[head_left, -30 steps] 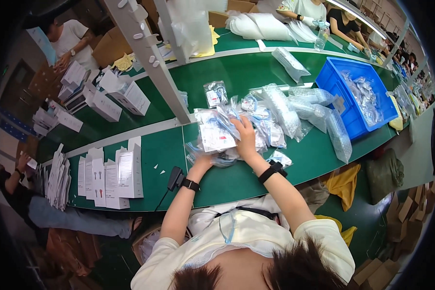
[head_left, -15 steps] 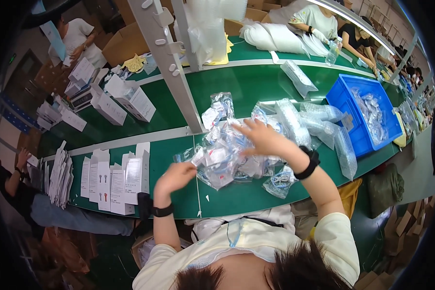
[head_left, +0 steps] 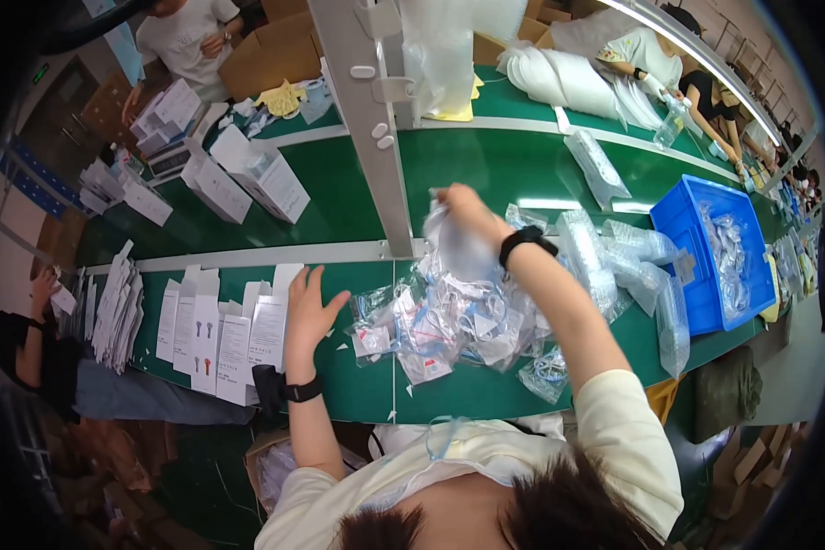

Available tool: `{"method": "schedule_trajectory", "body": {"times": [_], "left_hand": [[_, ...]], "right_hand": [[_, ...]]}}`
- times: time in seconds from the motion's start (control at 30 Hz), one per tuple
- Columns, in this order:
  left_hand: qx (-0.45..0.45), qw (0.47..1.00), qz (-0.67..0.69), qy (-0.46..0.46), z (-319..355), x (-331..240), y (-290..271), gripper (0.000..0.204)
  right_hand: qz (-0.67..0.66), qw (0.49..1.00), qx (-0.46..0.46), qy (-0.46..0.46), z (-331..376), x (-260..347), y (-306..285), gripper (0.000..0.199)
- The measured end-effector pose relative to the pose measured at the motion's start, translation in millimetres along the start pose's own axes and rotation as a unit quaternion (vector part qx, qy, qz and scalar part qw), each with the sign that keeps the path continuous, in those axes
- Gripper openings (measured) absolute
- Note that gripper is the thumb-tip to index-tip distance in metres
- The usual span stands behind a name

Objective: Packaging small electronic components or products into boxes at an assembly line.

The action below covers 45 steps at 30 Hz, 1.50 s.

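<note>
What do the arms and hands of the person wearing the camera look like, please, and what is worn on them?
Both the left hand and the right hand are without gloves. Each wrist wears a black band; the left band carries a dark, boxy piece. The right band looks bulky. The sleeves are short and cream-coloured.

Clear cable bags (head_left: 481,323) lie heaped right of lined-up white cartons (head_left: 236,344).

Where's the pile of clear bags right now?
In the head view, the pile of clear bags lies near the middle on the green table, between the left hand and the bubble-wrapped packages.
</note>
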<state>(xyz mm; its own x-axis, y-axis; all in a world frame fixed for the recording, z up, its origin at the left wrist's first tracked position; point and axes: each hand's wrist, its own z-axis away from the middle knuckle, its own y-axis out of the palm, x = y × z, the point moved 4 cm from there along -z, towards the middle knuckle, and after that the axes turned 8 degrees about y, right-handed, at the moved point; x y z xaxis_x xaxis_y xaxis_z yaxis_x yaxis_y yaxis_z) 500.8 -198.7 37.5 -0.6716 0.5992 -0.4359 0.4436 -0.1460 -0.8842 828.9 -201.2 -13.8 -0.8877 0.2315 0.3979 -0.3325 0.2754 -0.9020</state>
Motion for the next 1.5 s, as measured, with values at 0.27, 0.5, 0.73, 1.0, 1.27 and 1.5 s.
{"method": "schedule_trajectory", "body": {"times": [0.27, 0.5, 0.73, 1.0, 1.27, 1.5], "left_hand": [[0.075, 0.982, 0.080, 0.154, 45, -45, 108, 0.082], [0.035, 0.979, 0.082, 0.181, 43, -101, 107, 0.082], [-0.092, 0.978, -0.187, 0.015, 36, -14, -36, 0.089], [0.049, 0.973, -0.187, -0.125, 53, 45, -27, 0.088], [-0.097, 0.961, 0.168, 0.197, 87, -132, -29, 0.090], [0.089, 0.813, 0.533, 0.217, 41, -144, -9, 0.086]], "right_hand": [[-0.006, 0.990, -0.140, 0.010, 133, 0, -167, 0.021], [0.192, 0.955, 0.069, 0.214, 243, -47, -103, 0.035], [0.126, 0.982, -0.086, 0.110, 243, 16, -157, 0.050], [-0.279, 0.958, -0.022, -0.056, 196, 104, -121, 0.049], [-0.575, 0.814, 0.077, 0.037, 201, 150, -88, 0.100], [-0.618, 0.723, 0.300, -0.073, 192, 101, -153, 0.094]]}}
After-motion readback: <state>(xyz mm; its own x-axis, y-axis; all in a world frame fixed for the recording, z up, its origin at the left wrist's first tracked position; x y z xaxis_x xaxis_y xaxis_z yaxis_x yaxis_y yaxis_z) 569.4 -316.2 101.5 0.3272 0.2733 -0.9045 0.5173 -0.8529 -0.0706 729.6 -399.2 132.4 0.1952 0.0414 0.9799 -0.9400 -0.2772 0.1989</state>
